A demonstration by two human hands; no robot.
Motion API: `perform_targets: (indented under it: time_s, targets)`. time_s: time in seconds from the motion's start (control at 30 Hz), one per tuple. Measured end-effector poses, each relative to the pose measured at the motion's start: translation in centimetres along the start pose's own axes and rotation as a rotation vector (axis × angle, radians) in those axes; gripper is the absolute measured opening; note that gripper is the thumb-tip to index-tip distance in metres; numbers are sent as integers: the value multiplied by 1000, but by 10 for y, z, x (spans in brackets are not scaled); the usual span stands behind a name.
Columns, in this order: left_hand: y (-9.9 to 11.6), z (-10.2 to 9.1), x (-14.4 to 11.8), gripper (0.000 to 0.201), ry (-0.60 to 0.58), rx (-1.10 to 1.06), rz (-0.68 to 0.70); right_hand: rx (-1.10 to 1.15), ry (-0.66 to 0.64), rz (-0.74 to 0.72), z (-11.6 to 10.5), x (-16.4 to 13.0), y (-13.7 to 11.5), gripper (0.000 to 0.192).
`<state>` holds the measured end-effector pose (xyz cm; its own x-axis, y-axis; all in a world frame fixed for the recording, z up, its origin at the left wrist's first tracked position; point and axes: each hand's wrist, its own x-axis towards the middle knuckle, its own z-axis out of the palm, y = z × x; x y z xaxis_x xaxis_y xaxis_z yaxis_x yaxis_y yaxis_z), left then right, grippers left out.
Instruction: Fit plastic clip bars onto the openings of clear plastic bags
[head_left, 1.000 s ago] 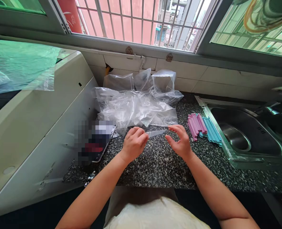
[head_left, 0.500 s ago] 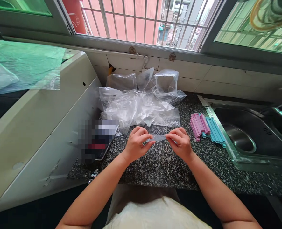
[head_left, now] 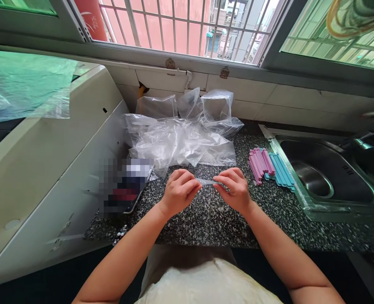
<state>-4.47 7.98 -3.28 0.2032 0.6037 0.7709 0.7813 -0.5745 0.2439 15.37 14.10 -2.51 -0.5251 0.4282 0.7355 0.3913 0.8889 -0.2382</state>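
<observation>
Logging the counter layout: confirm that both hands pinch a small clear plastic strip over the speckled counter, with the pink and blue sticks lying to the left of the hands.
One detail is wrong. The pink and blue sticks lie to the right of the hands, beside the sink, as the head view shows. The rest holds: the left hand and the right hand pinch a small clear plastic strip over the speckled counter.

Clear, glossy plastic strip (head_left: 207, 182); speckled polished stone counter (head_left: 212, 219); crinkly transparent plastic bags (head_left: 180, 143) at twelve o'clock; brushed steel sink (head_left: 329, 177) at three.
</observation>
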Motion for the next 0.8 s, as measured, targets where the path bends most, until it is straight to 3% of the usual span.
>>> perform_targets:
  time_s: [0.17, 0.37, 0.8]
  targets:
    - [3, -1, 1, 8, -4, -39, 10, 18, -38, -37, 1, 0, -6, 8]
    - [0, -1, 2, 11, 27, -78, -28, 96, -8, 44, -2, 0, -4, 9]
    - [-1, 0, 1, 12, -34, 50, 21, 182, -30, 134, -4, 2, -2, 6]
